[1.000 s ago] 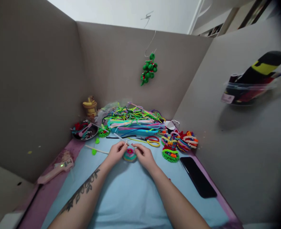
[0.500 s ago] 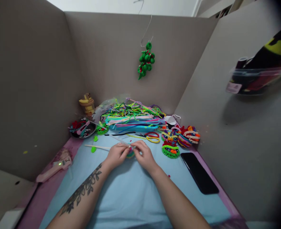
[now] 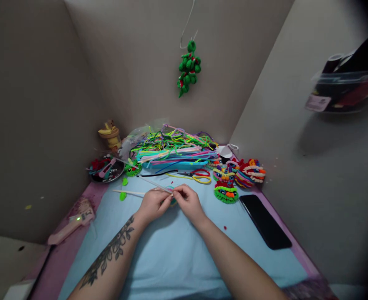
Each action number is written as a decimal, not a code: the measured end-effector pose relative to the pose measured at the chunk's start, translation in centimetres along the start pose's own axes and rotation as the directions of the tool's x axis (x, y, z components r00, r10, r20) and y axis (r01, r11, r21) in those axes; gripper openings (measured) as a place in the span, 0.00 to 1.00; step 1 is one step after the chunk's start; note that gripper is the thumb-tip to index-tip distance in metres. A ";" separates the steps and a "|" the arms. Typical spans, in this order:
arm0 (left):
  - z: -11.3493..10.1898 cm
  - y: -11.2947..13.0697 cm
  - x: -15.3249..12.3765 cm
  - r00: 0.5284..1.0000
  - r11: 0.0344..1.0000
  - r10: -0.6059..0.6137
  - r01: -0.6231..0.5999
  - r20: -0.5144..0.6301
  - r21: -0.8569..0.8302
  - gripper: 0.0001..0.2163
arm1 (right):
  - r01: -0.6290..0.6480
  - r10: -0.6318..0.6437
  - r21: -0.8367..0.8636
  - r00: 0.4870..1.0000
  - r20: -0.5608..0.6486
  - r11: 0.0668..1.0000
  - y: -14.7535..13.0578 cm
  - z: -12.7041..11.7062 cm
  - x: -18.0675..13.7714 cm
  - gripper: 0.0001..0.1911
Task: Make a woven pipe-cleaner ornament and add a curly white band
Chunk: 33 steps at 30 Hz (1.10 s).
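Note:
My left hand (image 3: 155, 204) and my right hand (image 3: 187, 202) meet over the blue cloth, fingers pinched together. Between their fingertips runs a thin whitish pipe cleaner (image 3: 154, 182), slanting up to the left. A second pale stem (image 3: 127, 192) extends left from behind my left hand; I cannot tell whether it is held. Beneath the fingers a small teal piece (image 3: 172, 201) shows, mostly hidden by the hands. Two green leaf-shaped pieces (image 3: 123, 196) lie to the left. Beyond the hands are scissors (image 3: 201, 176) with red and yellow handles.
Pipe cleaners fill a blue tray (image 3: 187, 165) at the back. Colourful fuzzy figures (image 3: 226, 194) and a phone (image 3: 265, 221) lie right. On the left are a pink glue gun (image 3: 74, 225) and a metal bowl (image 3: 117, 173). A green ornament (image 3: 189, 71) hangs above.
The camera has tilted down slightly. My hands stay together, with the fingertips shifted a little; a pinkish bit seen between them earlier is now hidden.

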<state>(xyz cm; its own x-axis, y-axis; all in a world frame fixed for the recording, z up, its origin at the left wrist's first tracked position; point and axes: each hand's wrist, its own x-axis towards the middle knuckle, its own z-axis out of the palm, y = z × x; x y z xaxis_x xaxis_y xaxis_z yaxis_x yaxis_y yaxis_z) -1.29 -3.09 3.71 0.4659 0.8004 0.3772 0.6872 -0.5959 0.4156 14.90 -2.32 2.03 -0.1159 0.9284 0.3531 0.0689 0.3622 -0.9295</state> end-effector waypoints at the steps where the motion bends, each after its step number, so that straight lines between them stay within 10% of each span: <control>1: 0.0 0.0 0.0 1.000 1.000 0.005 -0.005 -0.001 0.000 0.15 | -0.051 0.052 0.055 0.999 -0.007 0.997 0.1 0.0 0.1 0.04; 13: 0.5 -0.6 -0.2 1.000 0.979 0.001 0.000 0.006 -0.202 0.14 | -0.446 0.355 0.517 0.895 0.270 0.730 0.1 0.1 0.2 0.14; 21: 0.2 0.2 0.2 0.949 0.840 -0.304 0.227 -0.081 -0.494 0.09 | -0.323 0.291 0.456 0.946 0.141 0.829 0.5 0.2 0.3 0.11; 33: 0.3 -0.3 0.1 0.953 0.862 -0.282 0.201 -0.112 -0.466 0.07 | -0.120 0.123 0.223 0.992 0.004 0.967 0.1 0.5 -0.5 0.06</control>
<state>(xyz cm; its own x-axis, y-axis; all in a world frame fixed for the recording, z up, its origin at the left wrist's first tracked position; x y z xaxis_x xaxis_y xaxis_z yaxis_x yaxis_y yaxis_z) -1.25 -2.82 3.36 0.1876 0.9235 0.3345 0.4257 -0.3833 0.8197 14.44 -2.75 1.68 -0.1109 0.9654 0.2361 -0.1402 0.2200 -0.9654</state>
